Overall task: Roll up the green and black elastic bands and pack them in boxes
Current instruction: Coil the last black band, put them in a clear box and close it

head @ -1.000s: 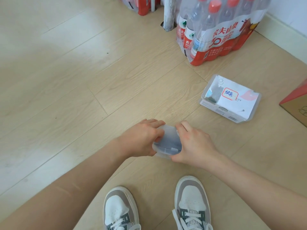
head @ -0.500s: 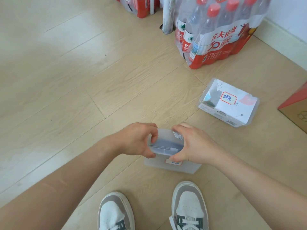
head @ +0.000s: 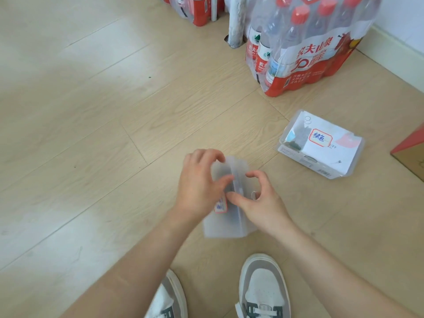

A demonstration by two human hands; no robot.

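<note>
We see the pale wooden floor [head: 91, 111] filling nearly the whole frame. At the upper right stands a shrink-wrapped pack of water bottles [head: 321, 49] with red caps and a red band. A brown cardboard box [head: 410, 157] with a red top cuts in at the right edge.

From the bottom of the frame two bare forearms reach to the centre. There the left hand [head: 199, 187] and right hand [head: 263, 205] hold a translucent box [head: 223, 226] between them, above the floor. The box is motion-blurred and we cannot tell what is inside. The left hand's fingers [head: 207, 154] are clamped round the box's upper left part, with the thumb across its front. The right thumb presses against the front, and the index finger is curled by the right side.

At the bottom are two grey-and-white shoes [head: 261, 288]. A second box [head: 321, 157], clear with white paper inside, lies closed on the floor at centre right, well apart from the hands. Something dark shows through its left end.

It bears a red-bordered label [head: 320, 138]; a smaller sticker [head: 220, 206] sits on the held box.
</note>
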